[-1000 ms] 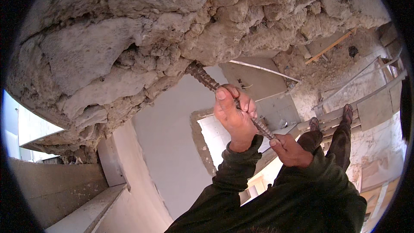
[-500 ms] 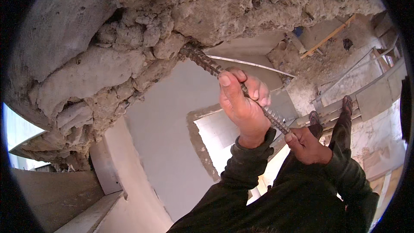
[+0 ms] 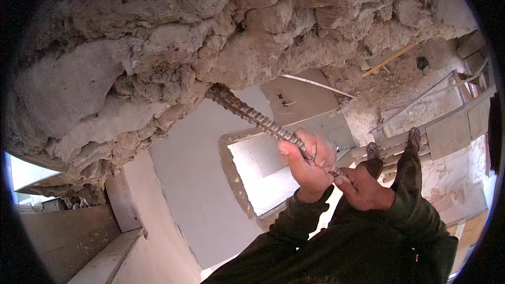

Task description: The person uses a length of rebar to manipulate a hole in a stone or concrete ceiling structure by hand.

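Note:
A dark, ribbed steel rebar (image 3: 252,117) slants down from the underside of a rough stone and mortar mass (image 3: 158,68). Its upper end meets the crumbly edge of the masonry; whether it enters a hole there is hidden. My left hand (image 3: 311,171) is closed around the lower part of the bar, thumb lying along it. Just below, my right hand (image 3: 365,190) pinches the bar's bottom end between thumb and fingers. The two hands almost touch.
My feet (image 3: 414,138) stand on wooden planks (image 3: 450,134) at the right. Beyond them lies a rubble-strewn floor (image 3: 392,81) with a wooden strip (image 3: 390,60). Behind the bar are a grey plastered wall (image 3: 194,179) and a bright opening (image 3: 258,171). Boards (image 3: 68,236) sit at lower left.
My left hand has slid down the bar toward my right hand, so more of the bar shows above it. Both hands sit lower, and the view has tilted up toward the masonry.

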A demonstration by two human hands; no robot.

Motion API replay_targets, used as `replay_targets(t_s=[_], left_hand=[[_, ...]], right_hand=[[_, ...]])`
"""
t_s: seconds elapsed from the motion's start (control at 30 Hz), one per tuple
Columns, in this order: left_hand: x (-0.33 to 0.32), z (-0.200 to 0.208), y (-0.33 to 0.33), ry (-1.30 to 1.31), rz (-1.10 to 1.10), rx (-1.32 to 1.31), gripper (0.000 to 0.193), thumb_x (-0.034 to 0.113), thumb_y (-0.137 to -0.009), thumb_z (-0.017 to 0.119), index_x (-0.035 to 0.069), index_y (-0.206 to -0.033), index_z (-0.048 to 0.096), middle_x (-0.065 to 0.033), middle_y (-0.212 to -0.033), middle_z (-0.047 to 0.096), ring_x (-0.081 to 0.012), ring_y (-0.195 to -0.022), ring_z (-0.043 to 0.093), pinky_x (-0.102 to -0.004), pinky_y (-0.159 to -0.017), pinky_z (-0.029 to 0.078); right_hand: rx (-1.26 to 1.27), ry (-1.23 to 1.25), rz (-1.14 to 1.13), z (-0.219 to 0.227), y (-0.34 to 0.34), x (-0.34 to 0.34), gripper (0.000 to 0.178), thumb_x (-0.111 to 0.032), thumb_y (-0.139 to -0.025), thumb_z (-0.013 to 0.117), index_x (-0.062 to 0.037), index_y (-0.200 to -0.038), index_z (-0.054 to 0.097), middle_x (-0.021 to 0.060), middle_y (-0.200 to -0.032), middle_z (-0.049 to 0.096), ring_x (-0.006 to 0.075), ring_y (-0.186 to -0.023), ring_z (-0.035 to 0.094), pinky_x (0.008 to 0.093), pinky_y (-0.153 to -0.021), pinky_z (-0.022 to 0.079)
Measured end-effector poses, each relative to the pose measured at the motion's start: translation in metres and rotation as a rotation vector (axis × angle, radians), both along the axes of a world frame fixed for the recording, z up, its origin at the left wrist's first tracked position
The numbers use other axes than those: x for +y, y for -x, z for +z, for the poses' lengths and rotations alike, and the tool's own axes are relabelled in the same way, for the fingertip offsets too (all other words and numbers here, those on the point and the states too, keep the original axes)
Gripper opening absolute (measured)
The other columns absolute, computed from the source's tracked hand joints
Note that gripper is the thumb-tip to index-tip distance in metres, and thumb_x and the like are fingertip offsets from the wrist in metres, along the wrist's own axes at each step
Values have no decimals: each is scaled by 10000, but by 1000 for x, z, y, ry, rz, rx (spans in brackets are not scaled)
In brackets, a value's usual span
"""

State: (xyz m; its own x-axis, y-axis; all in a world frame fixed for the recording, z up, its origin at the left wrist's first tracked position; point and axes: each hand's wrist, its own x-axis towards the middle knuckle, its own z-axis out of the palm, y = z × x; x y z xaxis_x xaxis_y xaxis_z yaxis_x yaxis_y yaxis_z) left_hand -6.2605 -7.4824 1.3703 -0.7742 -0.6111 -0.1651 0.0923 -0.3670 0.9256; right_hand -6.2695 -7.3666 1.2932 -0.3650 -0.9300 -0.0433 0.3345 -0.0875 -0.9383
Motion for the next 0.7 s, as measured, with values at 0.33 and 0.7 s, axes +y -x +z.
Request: replay_targets(t_s=[0.33,0.7], left_hand=[[23,-1,19,-62,168,-27,538,649,-863,244,155,-683,358,24,-436,275,-99,-333,227,-247,-315,249],[23,7,21,-44,167,-59,540,656,-858,258,158,-671,350,33,-445,270,-98,-338,209,-243,-323,232]], right_hand=[[48,-89,29,6,28,23,418,-311,-925,413,51,-731,493,204,-542,452,268,-457,430,389,-478,374],[28,-69,-80,12,22,21,410,-314,-927,415,44,-747,499,178,-540,426,209,-497,398,372,-499,372]])
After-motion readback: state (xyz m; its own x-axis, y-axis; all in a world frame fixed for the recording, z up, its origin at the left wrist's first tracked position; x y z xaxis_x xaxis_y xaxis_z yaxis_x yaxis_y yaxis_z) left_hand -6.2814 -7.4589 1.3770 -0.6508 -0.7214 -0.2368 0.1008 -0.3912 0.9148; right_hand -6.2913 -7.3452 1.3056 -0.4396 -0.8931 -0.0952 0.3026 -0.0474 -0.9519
